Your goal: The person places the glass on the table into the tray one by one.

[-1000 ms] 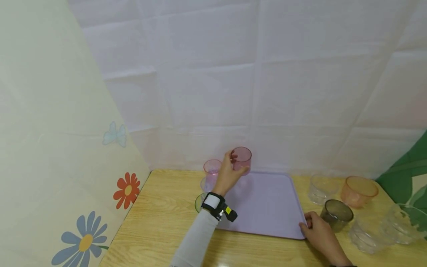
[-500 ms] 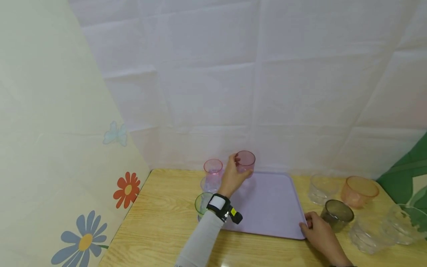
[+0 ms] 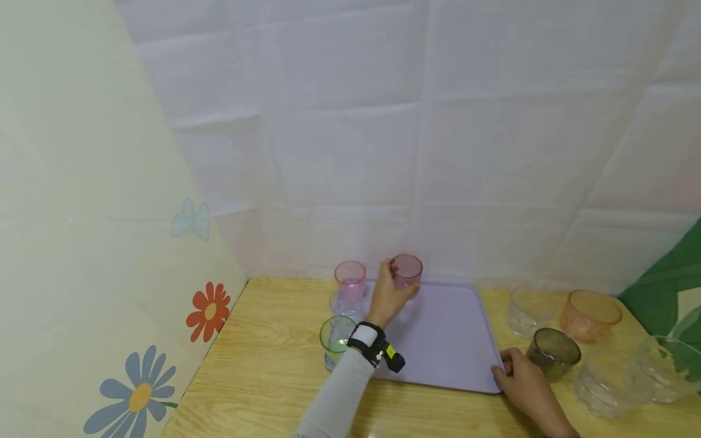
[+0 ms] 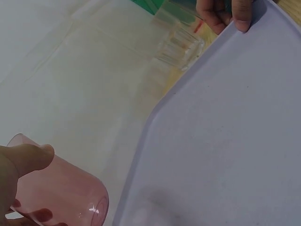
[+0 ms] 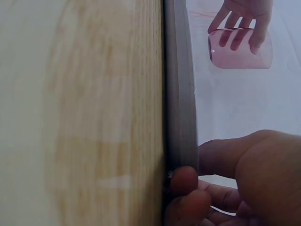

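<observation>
My left hand point(image 3: 390, 297) grips a pink-purple tumbler point(image 3: 408, 277) round its side, thumb on one side and fingers on the other. The tumbler point(image 4: 61, 193) is see-through, and its base shows above the back of a lilac tray point(image 3: 438, 340). At the tray's right front corner, my right hand point(image 3: 523, 380) pinches the rim. In the right wrist view the thumb of that hand point(image 5: 254, 174) lies on one face of the rim and fingertips point(image 5: 184, 180) curl at the other. By the tray's left side stand a pink tumbler point(image 3: 349, 283) and a green-rimmed glass point(image 3: 336, 337).
Right of the tray are a dark smoky glass point(image 3: 553, 353), an orange bowl point(image 3: 590, 316) and several clear glass vessels, one point(image 3: 528, 313) near the back. A white cloth point(image 3: 339, 152) hangs behind the wooden table point(image 3: 263, 340). A flowered wall covering point(image 3: 109, 243) is at left.
My left hand has carried the pink-purple tumbler to the right and lower toward the tray. The green-rimmed glass now shows more fully beside the forearm. My right hand stays at the tray corner.
</observation>
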A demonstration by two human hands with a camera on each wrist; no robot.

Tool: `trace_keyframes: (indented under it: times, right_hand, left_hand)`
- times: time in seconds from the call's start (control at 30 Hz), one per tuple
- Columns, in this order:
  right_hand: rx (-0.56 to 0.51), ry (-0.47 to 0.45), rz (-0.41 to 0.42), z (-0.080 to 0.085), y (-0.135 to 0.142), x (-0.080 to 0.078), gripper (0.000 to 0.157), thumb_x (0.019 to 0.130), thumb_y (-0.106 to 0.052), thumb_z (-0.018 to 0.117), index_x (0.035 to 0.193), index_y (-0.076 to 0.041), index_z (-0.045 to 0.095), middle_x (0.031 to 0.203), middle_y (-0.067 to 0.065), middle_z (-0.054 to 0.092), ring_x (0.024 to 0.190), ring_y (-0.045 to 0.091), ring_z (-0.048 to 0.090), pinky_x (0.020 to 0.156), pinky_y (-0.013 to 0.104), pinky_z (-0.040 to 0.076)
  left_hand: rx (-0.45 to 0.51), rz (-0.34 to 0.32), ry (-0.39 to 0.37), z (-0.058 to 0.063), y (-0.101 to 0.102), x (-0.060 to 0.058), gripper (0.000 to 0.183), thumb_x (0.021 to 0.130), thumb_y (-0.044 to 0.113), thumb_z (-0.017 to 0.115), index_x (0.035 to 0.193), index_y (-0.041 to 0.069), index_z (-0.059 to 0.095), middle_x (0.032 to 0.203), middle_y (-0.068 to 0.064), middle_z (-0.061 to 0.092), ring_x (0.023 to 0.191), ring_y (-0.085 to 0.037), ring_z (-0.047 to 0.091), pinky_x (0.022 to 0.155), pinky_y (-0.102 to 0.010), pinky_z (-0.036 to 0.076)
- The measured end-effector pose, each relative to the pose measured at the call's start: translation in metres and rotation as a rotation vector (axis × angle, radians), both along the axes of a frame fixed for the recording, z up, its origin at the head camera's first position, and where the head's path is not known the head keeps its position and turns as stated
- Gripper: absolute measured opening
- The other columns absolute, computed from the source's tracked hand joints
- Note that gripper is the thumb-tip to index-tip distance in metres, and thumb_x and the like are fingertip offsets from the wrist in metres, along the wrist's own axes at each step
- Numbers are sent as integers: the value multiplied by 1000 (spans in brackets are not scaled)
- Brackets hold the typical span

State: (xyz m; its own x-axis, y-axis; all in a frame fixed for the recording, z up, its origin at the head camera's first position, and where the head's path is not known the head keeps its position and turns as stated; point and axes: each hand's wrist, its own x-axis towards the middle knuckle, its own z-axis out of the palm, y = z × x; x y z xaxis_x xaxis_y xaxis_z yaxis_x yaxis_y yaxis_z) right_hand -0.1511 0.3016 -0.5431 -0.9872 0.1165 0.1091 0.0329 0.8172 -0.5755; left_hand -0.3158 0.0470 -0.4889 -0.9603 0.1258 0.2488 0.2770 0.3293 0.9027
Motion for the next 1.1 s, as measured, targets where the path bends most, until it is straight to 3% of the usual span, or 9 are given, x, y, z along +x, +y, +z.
trace_keyframes:
  times: [0.3,1.1]
  right_hand:
    - [-6,-8,1,3,-2,2,30,95,-10,72,112,12,60,82,1,59,73,13,50,65,29,42]
    - [-13,-12,5,-2,-2,1,30,96,-10,72,112,11,60,81,1,58,70,11,49,63,27,41]
  left_hand:
    - [16,39,-17,-11,7,-3,80,84,12,87,151,0,44,143,-22,60,135,-34,59,117,-47,48]
    - [0,85,-33,-28,14,-8,76,82,9,88,143,-2,45,138,-24,60,132,-35,60,114,-47,49]
